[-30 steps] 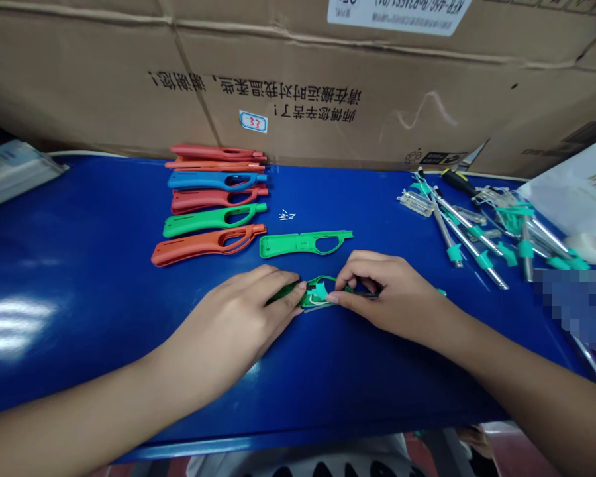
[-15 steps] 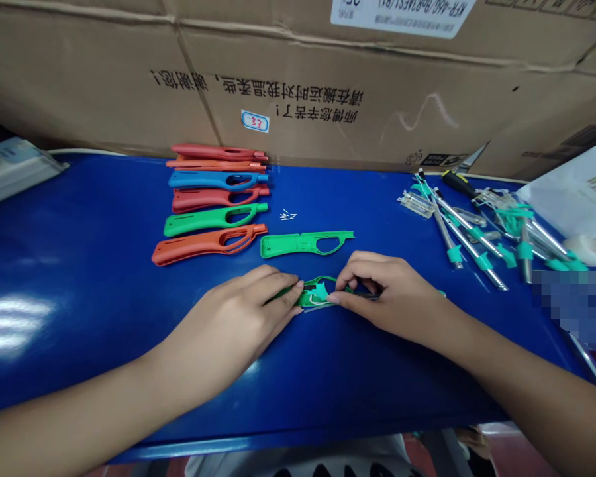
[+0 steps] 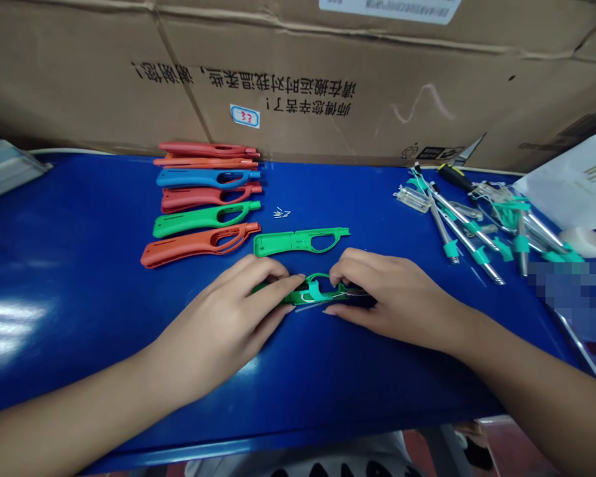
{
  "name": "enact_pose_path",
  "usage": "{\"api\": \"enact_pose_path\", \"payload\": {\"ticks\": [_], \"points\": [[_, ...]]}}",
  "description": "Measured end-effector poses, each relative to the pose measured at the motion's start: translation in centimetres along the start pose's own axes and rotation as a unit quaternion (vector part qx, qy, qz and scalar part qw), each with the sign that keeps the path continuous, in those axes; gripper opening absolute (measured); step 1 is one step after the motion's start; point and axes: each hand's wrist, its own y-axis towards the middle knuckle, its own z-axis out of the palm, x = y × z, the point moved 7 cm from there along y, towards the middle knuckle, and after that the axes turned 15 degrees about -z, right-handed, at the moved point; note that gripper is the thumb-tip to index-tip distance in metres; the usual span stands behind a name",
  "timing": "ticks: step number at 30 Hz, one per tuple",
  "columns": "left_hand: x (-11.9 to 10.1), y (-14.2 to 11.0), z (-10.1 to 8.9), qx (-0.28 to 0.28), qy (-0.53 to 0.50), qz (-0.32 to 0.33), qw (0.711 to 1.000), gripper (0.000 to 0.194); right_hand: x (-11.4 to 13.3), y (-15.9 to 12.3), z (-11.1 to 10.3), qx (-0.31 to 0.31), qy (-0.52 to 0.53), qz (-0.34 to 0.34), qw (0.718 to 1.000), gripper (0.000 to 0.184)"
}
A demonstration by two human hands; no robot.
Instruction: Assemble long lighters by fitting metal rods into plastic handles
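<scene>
A green lighter casing half [image 3: 292, 299] lies with its inside up on the table, and a teal trigger [image 3: 316, 290] and a pale wire show in it. My left hand [image 3: 238, 305] is closed on its handle end, fingers above and thumb along the near side. At the front end is my right hand [image 3: 392, 291], curled around the nose, its thumb tip apart from the index finger. Part of the nose and a thin dark rod are hidden under it. Just beyond lies a matching green casing half [image 3: 300, 242].
Several red, orange, blue and green lighter casings [image 3: 198, 245] form a row at the left. Tiny white pieces [image 3: 281, 213] lie beyond. Metal tubes with teal triggers [image 3: 469, 242] and a screwdriver [image 3: 454, 175] are at the right. A cardboard box [image 3: 288, 59] stands behind.
My right thumb has moved off the teal trigger, toward me, and more of the nose shows. The trigger looks tilted differently. My left hand keeps its hold; the view has shifted slightly.
</scene>
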Motion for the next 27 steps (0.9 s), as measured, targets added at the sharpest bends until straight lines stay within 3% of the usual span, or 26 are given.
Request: {"api": "enact_pose_path", "payload": {"ticks": [8,21,27], "points": [[0.05,0.16,0.18,0.017,-0.019,-0.016,1.000,0.033,0.48,0.15,0.16,0.019,-0.047,-0.031,0.998,0.016],[-0.11,-0.07,0.23,0.015,-0.024,-0.006,1.000,0.036,0.43,0.17,0.33,0.008,-0.041,-0.021,0.999,0.015],[-0.35,-0.01,0.77,0.031,-0.047,-0.022,0.998,0.038,0.56,0.24,0.28,-0.029,-0.055,0.009,0.998,0.026]]}}
